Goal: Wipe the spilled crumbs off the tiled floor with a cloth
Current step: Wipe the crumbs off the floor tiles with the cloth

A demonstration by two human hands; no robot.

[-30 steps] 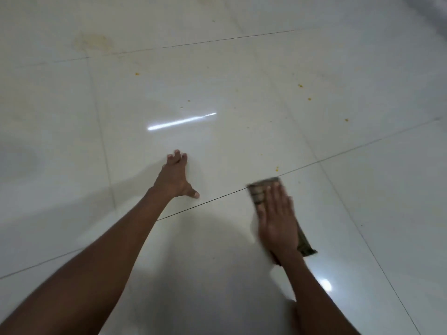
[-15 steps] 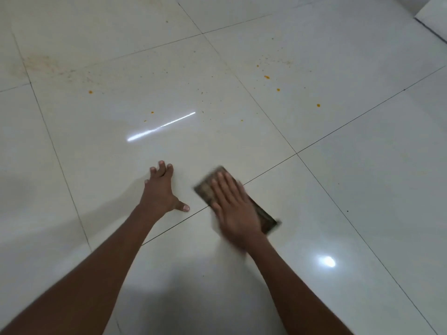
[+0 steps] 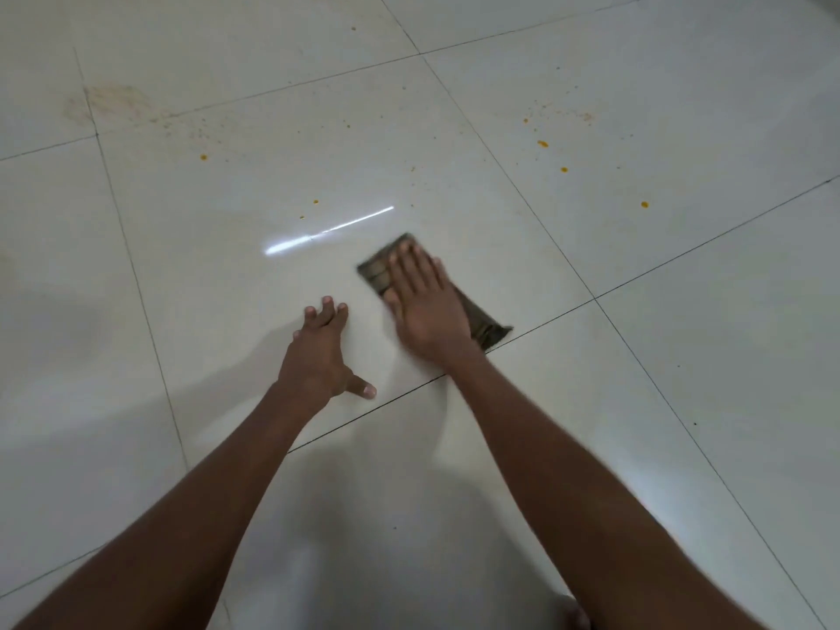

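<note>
A dark olive folded cloth [image 3: 377, 270] lies flat on the glossy white tiled floor [image 3: 682, 402]. My right hand [image 3: 427, 306] presses on it with straight fingers, covering its middle. My left hand [image 3: 318, 356] rests flat on the floor just left of it, fingers spread, thumb out to the right. Orange crumbs are scattered ahead: two small ones [image 3: 315, 202] just beyond the cloth, one [image 3: 203, 157] at far left, and several [image 3: 563, 169] at far right. Fine brown specks [image 3: 191, 127] and a dull smear [image 3: 113, 102] sit at the upper left.
Dark grout lines [image 3: 636, 284] cross the floor. A bright light streak [image 3: 327, 229] reflects just beyond the hands. My shadow covers the tile under my forearms.
My right hand has slid the cloth forward and left, from behind the grout line onto the tile beside my left hand. The left hand has stayed planted. The camera has shifted.
</note>
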